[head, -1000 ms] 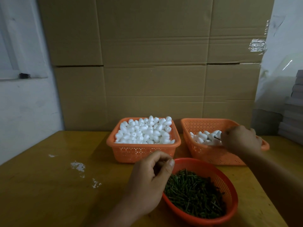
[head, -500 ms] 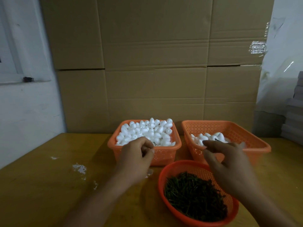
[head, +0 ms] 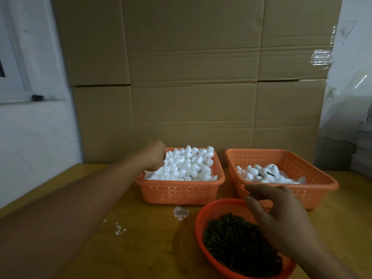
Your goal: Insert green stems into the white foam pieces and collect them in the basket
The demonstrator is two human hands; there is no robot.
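Note:
An orange basket (head: pixel 181 191) at centre is heaped with plain white foam pieces (head: pixel 193 164). My left hand (head: pixel 155 156) reaches into its far left corner, fingers pointing down among the pieces and hidden by the back of the hand. The orange basket (head: pixel 314 178) to the right holds a few foam pieces (head: pixel 259 174), one with a green stem (head: pixel 270 174) sticking out. A round red basket (head: pixel 201 220) near me is full of loose green stems (head: pixel 231 242). My right hand (head: pixel 281 218) hovers over it, fingers loosely spread, holding nothing.
All three baskets stand on a yellow wooden table (head: pixel 141 242) with white foam scraps (head: pixel 181 212) near its middle. Large cardboard boxes (head: pixel 191 77) form a wall right behind the baskets. A white wall is on the left, and a grey stack (head: pixel 364 154) on the far right.
My left hand has moved forward from in front of the foam basket into its far left corner. My right hand has drawn back from the right basket and now hovers over the stems.

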